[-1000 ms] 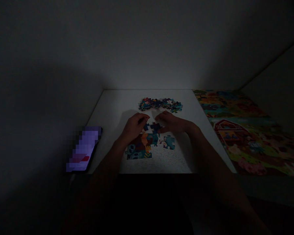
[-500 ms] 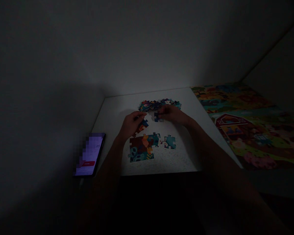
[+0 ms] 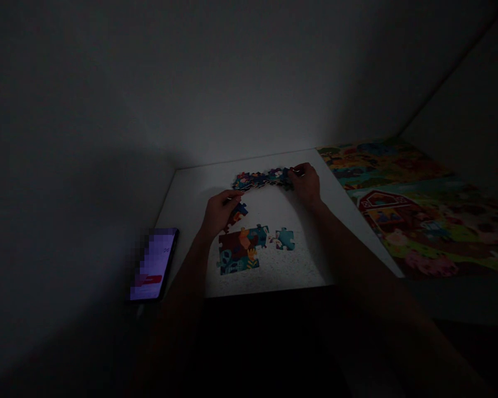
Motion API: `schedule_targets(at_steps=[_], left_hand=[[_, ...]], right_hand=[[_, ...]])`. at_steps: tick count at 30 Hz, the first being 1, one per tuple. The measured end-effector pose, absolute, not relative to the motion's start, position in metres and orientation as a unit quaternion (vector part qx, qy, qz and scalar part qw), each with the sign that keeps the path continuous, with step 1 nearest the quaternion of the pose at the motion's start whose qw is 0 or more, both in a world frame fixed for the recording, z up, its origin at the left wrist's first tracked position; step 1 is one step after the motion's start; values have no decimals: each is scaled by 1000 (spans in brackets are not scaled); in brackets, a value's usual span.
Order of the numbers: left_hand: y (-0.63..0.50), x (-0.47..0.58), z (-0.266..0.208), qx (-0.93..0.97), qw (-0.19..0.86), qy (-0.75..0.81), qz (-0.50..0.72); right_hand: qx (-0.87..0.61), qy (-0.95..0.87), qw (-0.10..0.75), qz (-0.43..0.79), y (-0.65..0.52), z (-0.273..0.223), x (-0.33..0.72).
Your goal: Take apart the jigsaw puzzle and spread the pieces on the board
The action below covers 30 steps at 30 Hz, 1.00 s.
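Observation:
My right hand (image 3: 307, 185) is at the right end of a heap of jigsaw pieces (image 3: 257, 180), its fingers pinched on a dark blue puzzle piece (image 3: 287, 173). My left hand (image 3: 221, 211) is closed in front of the heap's left end, thumb and fingertips together; whether anything is between them is too dark to tell. Partly under that hand lie orange and blue puzzle pieces (image 3: 237, 215). Nearer me is a joined section of puzzle (image 3: 238, 251) in brown and teal. To its right a teal puzzle piece (image 3: 285, 239) lies apart, beside a rabbit picture.
The white table (image 3: 191, 193) meets a wall at the back. On the left is a lit phone (image 3: 155, 262) with a cable. Along the right lie a farm picture (image 3: 431, 232) with a red barn and another animal picture (image 3: 382, 160) behind it. The light is dim.
My right hand has moved away and to the right, from in front of the heap to its right end, with the dark blue piece. My left hand has hardly moved.

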<state>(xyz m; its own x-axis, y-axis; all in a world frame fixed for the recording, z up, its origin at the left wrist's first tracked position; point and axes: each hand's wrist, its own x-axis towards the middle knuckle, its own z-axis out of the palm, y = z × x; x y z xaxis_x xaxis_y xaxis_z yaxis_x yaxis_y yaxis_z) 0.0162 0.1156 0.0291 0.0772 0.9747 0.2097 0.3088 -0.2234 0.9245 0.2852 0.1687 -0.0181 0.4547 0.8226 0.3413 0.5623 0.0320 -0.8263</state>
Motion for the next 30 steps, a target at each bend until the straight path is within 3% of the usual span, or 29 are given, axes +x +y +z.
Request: schedule_targets(at_steps=[5, 9, 16, 22, 26, 30], left_hand=[[114, 11, 45, 639, 381, 519, 420], [124, 13, 56, 648, 350, 508, 447], [154, 43, 45, 496, 372, 512, 595], [165, 67, 30, 426, 392, 501, 643], [164, 67, 26, 501, 356, 505, 607], [161, 60, 27, 562, 391, 474, 553]], right_hand=[[-695, -516, 492, 87, 166, -13, 282], [-616, -587, 519, 78, 156, 0, 264], [-441, -709, 409, 367, 130, 10, 213], [-388, -680, 431, 449, 128, 8, 206], [-364, -650, 470, 473, 134, 7, 209], [-377, -610, 472, 514, 138, 8, 208]])
